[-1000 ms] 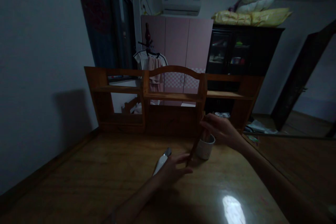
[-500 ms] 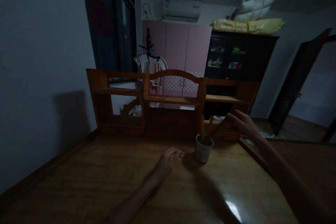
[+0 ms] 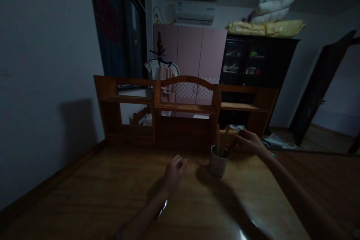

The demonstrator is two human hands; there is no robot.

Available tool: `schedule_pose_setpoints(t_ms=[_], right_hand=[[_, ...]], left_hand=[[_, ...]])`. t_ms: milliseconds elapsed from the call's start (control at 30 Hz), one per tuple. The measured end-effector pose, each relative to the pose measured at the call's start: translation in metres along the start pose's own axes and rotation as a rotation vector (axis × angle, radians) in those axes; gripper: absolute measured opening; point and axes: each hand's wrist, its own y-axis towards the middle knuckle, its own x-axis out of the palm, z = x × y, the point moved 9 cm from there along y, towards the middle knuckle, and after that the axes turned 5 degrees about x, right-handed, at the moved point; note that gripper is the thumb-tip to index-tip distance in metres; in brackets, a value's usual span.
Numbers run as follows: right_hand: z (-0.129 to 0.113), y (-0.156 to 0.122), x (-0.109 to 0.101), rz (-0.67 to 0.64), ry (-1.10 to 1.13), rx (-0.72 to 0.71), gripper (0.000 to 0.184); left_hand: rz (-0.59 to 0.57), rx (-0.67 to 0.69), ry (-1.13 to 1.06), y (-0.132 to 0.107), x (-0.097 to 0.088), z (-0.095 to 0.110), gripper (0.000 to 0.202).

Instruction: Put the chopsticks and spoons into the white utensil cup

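Note:
A small white cup (image 3: 218, 165) stands on the wooden desk (image 3: 98, 191) and holds a few upright brown sticks (image 3: 218, 139). My right hand (image 3: 249, 142) is just right of the cup's rim, fingers closed on the top of one leaning stick. My left hand (image 3: 174, 170) hovers above the desk to the left of the cup, fingers curled in with nothing visible in them. A white-handled object (image 3: 162, 208) lies on the desk, partly hidden under my left forearm.
A wooden shelf unit (image 3: 185, 107) runs along the desk's back edge, right behind the cup. A wall stands close on the left. Beyond are a pink wardrobe (image 3: 191, 56), a dark cabinet (image 3: 253, 60) and a dark door (image 3: 317, 93) at the right.
My right hand has put the brown stick into the cup and come down beside its rim. My left hand has let go of the stick's lower end and curled shut.

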Motion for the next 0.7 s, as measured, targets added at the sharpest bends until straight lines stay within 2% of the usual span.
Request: schedule_pose_setpoints(t_ms=[167,333,400,467,533,567,633,700], right_hand=[[0.004,-0.01,0.007,0.003,0.022,0.07,0.042],[0.005,-0.018,-0.005,0.093,-0.061,0.108,0.045],[-0.006,-0.026,-0.022,0.208,-0.126,0.07,0.047],[-0.03,-0.043,-0.044,0.431,-0.206,-0.034,0.046],[-0.063,-0.07,-0.056,0.658,-0.28,-0.184,0.04],[-0.078,-0.084,-0.055,0.738,-0.307,-0.253,0.038],[-0.1,-0.105,-0.037,0.762,-0.318,-0.348,0.033],[-0.11,-0.114,0.0,0.641,-0.353,-0.423,0.025]], left_hand=[[0.074,-0.113,0.068,0.005,-0.014,-0.029,0.039],[0.079,-0.174,0.107,0.005,-0.022,-0.05,0.029],[0.06,-0.191,0.126,0.004,-0.022,-0.055,0.021],[0.033,-0.203,0.146,0.002,-0.02,-0.058,0.014],[0.011,-0.208,0.168,-0.001,-0.018,-0.056,0.011],[0.0,-0.207,0.185,-0.003,-0.017,-0.054,0.012],[-0.028,-0.2,0.263,-0.005,-0.015,-0.05,0.015],[-0.082,-0.203,0.391,-0.009,-0.012,-0.047,0.022]])
